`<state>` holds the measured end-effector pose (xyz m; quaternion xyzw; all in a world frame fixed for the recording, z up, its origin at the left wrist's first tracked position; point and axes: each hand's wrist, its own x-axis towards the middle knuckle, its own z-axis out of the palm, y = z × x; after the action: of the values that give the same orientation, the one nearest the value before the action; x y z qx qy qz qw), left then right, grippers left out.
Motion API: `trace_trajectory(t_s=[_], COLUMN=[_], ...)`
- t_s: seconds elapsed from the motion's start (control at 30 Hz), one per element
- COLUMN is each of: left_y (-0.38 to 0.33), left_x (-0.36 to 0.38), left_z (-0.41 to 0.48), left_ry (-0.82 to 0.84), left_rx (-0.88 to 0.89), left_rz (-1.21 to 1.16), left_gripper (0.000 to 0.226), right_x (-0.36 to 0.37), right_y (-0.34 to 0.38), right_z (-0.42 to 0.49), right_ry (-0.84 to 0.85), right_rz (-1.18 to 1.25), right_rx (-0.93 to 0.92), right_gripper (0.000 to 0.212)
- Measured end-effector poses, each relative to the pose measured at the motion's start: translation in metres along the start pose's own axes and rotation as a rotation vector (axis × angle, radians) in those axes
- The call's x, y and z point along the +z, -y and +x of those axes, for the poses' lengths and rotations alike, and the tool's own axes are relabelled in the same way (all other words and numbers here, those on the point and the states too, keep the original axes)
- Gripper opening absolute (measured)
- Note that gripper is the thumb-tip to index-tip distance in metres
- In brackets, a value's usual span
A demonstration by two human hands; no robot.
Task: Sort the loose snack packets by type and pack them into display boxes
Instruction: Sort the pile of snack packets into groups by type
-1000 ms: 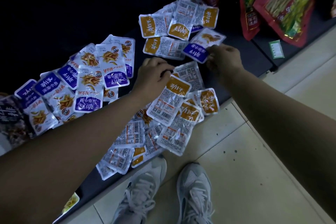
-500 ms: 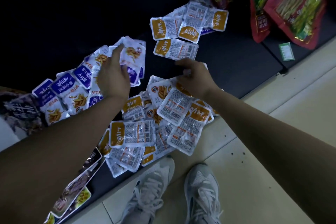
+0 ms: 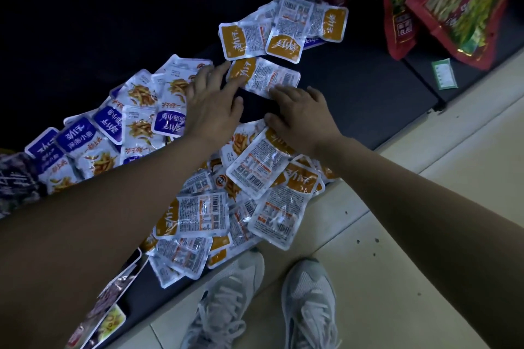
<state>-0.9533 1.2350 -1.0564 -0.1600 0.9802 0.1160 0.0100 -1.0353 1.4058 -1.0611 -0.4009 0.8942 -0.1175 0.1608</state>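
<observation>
Snack packets [image 3: 256, 170] lie loose on a dark low shelf [image 3: 354, 88], in rough groups by label colour. Purple-label packets [image 3: 76, 136] fan out along the left, overlapping each other, mostly face up w/ the snack picture showing. A near orange-label heap [image 3: 195, 215] sits at the shelf's front edge, mostly back side up w/ barcodes showing, a few hanging over the edge above the floor [image 3: 397, 235]. A far orange-label cluster [image 3: 283, 45] lies further back, toward the right. Btwn the heap & the cluster a lone orange-label packet [image 3: 266, 76] lies flat on the shelf. The left hand [image 3: 212, 105] is spread flat, palm down, its fingers [image 3: 219, 71] straight & apart; it covers the right edge of the purple group & the fingers reach the lone packet's left end. The right hand [image 3: 300, 116] is also palm down, fingers relaxed & slightly spread, gripping nothing; its fingertips [image 3: 276, 91] touch the lone packet's near edge, wrist over the top of the near heap. Large red bags [image 3: 453, 8] show at the back right, a small green tag [image 3: 443, 73] just in front of them. Grey shoes [image 3: 226, 306] show on the floor below.
</observation>
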Motion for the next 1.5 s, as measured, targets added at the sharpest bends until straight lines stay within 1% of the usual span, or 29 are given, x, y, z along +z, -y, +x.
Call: trace_trajectory(t_s=[0.1, 0.17, 0.27, 0.33, 0.37, 0.43, 0.53, 0.6, 0.63, 0.67, 0.73, 0.83, 0.87, 0.93, 0.97, 1.03, 1.1, 1.17, 1.23, 1.3, 1.33, 1.37, 1.43, 1.5], left_y=[-0.002, -0.004, -0.011, -0.015, -0.016, -0.018, -0.019, -0.017, -0.014, -0.012, -0.010, -0.015, -0.018, -0.025, -0.027, -0.030, -0.030, -0.028, -0.027, -0.028, -0.030, -0.030, -0.032, -0.034], left_x=[0.003, 0.006, 0.009, 0.009, 0.009, 0.009, 0.011, 0.012, 0.012, 0.011, 0.010, 0.012, 0.014, 0.016, 0.016, 0.014, 0.012, 0.014, 0.017, 0.018, 0.017, 0.017, 0.016, 0.013], left_z=[0.009, 0.016, 0.036, 0.046, 0.047, 0.041, 0.028, 0.029, 0.032, 0.037, 0.046, 0.054, 0.054, 0.049, 0.045, 0.041, 0.045, 0.050, 0.052, 0.045, 0.041, 0.038, 0.034, 0.036], left_ry=[-0.013, 0.006, 0.050, 0.076, 0.071, 0.002, -0.108, -0.137, -0.155, -0.170, -0.117, 0.051, 0.072, 0.028, -0.016, -0.072, -0.081, -0.022, 0.040, 0.005, -0.024, -0.040, -0.045, -0.047], left_rx=[0.033, 0.037, 0.002, -0.059, -0.078, -0.033, 0.086, 0.093, 0.095, 0.090, 0.037, -0.063, -0.078, -0.052, -0.018, 0.047, 0.075, 0.053, 0.036, 0.095, 0.129, 0.152, 0.184, 0.209], left_rz=[-0.003, 0.006, 0.011, -0.012, -0.024, -0.038, -0.053, -0.070, -0.065, -0.057, -0.066, -0.078, -0.080, -0.062, -0.047, -0.053, -0.057, -0.064, -0.103, -0.130, -0.135, -0.146, -0.163, -0.170], left_gripper=[0.041, 0.044, 0.051, 0.053, 0.054, 0.049, 0.039, 0.034, 0.034, 0.035, 0.040, 0.053, 0.054, 0.052, 0.050, 0.051, 0.056, 0.057, 0.059, 0.057, 0.055, 0.052, 0.045, 0.041], right_x=[-0.010, -0.017, -0.016, -0.014, -0.014, -0.014, -0.012, -0.008, -0.006, -0.004, -0.006, -0.015, -0.018, -0.020, -0.020, -0.015, -0.010, -0.011, -0.018, -0.024, -0.026, -0.028, -0.028, -0.024], right_y=[-0.013, -0.022, -0.035, -0.038, -0.038, -0.036, -0.035, -0.036, -0.037, -0.039, -0.042, -0.045, -0.046, -0.051, -0.053, -0.056, -0.057, -0.059, -0.060, -0.064, -0.066, -0.067, -0.071, -0.073], right_z=[-0.008, -0.009, -0.004, 0.001, 0.005, 0.014, 0.029, 0.034, 0.034, 0.032, 0.026, 0.020, 0.021, 0.024, 0.026, 0.028, 0.028, 0.026, 0.027, 0.032, 0.036, 0.041, 0.048, 0.051], right_ry=[-0.105, -0.122, -0.117, -0.179, -0.224, -0.285, -0.218, -0.130, -0.109, -0.129, -0.231, -0.315, -0.343, -0.389, -0.380, -0.306, -0.266, -0.292, -0.329, -0.394, -0.411, -0.391, -0.277, -0.185], right_rz=[-0.107, -0.123, -0.099, -0.056, -0.014, 0.069, 0.119, 0.087, 0.074, 0.064, 0.025, 0.052, 0.088, 0.127, 0.135, 0.126, 0.060, 0.063, 0.139, 0.162, 0.155, 0.144, 0.111, 0.071], right_rx=[-0.063, -0.050, -0.043, -0.049, -0.047, -0.041, -0.025, -0.001, 0.001, -0.010, -0.040, -0.057, -0.056, -0.043, -0.023, 0.009, -0.002, -0.018, -0.010, 0.001, 0.019, 0.049, 0.103, 0.140], right_gripper=[0.049, 0.045, 0.036, 0.038, 0.041, 0.043, 0.054, 0.060, 0.059, 0.057, 0.047, 0.039, 0.038, 0.040, 0.043, 0.046, 0.039, 0.034, 0.032, 0.030, 0.032, 0.037, 0.051, 0.060])
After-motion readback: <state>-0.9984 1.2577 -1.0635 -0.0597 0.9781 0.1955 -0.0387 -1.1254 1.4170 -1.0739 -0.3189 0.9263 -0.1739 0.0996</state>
